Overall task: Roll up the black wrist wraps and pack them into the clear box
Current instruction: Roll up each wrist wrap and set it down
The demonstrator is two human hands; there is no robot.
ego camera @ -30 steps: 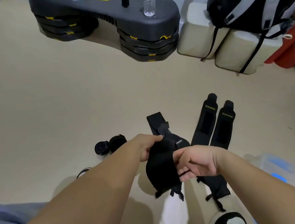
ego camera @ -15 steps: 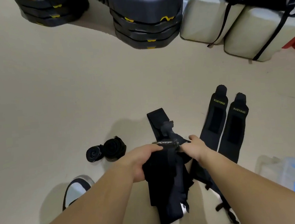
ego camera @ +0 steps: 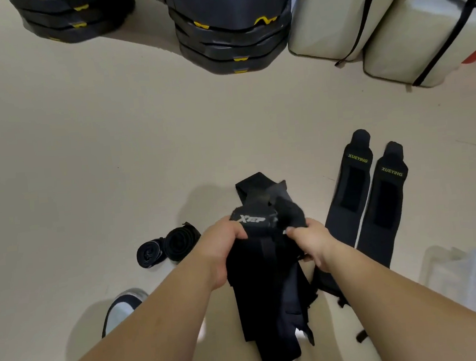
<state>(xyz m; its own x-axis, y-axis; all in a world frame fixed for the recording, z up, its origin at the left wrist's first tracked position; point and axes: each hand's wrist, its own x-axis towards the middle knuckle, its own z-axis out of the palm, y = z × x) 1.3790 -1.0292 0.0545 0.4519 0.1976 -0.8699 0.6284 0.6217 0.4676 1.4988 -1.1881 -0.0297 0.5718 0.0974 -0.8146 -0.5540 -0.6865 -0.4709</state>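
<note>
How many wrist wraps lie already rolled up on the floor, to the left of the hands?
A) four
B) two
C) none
B: two rolled wraps lie side by side on the floor, left of the left hand, which grips an unrolled wrap.

floor ahead [ego camera: 142,148] open | rolled wraps [ego camera: 167,245] left | flat wraps [ego camera: 368,197] right

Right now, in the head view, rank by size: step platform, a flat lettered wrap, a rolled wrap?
1. step platform
2. flat lettered wrap
3. rolled wrap
The platform sits farthest and cropped, yet looks largest.
</note>
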